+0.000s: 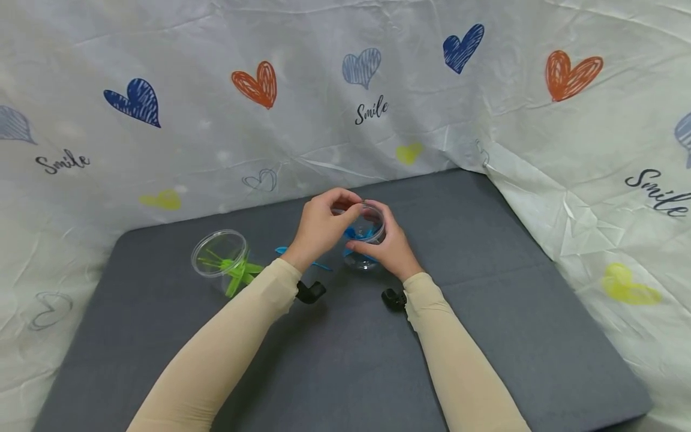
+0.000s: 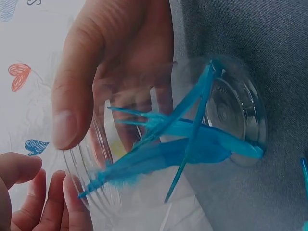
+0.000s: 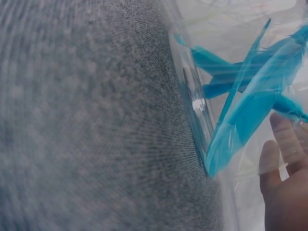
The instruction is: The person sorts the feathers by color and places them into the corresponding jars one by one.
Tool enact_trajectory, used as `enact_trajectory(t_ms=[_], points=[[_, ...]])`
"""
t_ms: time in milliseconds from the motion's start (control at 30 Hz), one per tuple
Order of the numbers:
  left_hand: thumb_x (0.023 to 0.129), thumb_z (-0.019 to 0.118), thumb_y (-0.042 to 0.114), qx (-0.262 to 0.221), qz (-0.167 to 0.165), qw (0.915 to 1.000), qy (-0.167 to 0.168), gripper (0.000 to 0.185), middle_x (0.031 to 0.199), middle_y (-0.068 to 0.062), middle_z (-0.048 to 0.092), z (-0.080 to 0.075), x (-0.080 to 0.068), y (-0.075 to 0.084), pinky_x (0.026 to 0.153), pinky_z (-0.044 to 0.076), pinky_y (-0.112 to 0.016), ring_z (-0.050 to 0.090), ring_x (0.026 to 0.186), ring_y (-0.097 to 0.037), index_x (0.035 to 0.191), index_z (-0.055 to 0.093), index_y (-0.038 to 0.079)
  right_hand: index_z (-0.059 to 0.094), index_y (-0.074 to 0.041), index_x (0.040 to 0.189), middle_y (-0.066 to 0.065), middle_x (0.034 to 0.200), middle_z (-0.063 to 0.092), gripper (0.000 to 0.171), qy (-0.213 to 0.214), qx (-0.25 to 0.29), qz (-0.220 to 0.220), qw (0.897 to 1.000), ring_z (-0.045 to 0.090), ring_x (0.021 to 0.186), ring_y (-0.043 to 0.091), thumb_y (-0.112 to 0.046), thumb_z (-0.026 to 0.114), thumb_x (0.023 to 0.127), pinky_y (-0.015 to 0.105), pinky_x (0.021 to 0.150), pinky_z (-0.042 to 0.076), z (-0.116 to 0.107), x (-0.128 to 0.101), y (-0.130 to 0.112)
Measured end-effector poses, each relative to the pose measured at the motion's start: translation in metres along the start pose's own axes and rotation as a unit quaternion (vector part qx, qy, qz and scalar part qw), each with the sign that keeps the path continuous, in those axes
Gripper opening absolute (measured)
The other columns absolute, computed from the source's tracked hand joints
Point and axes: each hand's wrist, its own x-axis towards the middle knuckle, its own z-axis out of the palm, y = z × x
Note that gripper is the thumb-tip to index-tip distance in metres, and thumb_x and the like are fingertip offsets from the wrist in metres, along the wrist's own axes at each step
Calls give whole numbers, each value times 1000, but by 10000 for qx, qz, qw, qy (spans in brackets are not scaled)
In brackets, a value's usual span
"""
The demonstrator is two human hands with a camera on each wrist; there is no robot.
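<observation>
Head view: both hands, left [image 1: 320, 231] and right [image 1: 390, 247], grip the clear cup [image 1: 369, 231] between them.

Head camera: set above, looking forward and down over the grey worktop [image 1: 486, 336] to the draped backdrop, at moderate range. Left wrist camera: very close, looking across the clear cup [image 2: 231, 115] towards the backdrop. Right wrist camera: very close, grazing the worktop. All three views share the cup of blue feathers [image 3: 250, 110].
</observation>
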Motion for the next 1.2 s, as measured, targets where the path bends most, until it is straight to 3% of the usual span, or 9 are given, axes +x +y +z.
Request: enact_trajectory(t_ms=[467,633,767,1200], points=[[105,72,38,278,-188,9993,166,21,116,4,78,-23,-16,-13,95,63,-42,73,108,-16,119,76,22,38,-36,164,4,161,55,93,45,-133,28,9999,49,151,14,-45,91,88,53,127,43,3,-1,-1],[105,73,37,439,-184,9987,195,19,114,4,78,-32,-21,-21,96,62,-43,72,105,-17,118,76,23,38,-33,165,0,159,56,94,69,-81,4,9999,50,149,13,-43,92,88,50,125,45,3,-1,-2],[105,73,34,492,-271,9983,180,18,114,3,78,-37,-25,-29,96,62,-44,72,104,-18,119,76,22,39,-39,163,-2,159,56,92,90,-102,-39,9999,51,149,14,-40,92,88,50,125,45,2,0,-3],[107,71,27,1083,-752,9887,-707,25,124,-3,76,-39,-45,-58,99,62,-47,72,112,-24,128,73,16,40,-38,162,-3,159,56,90,84,-156,-51,9998,49,150,13,-36,92,89,50,128,41,3,-1,-3]])
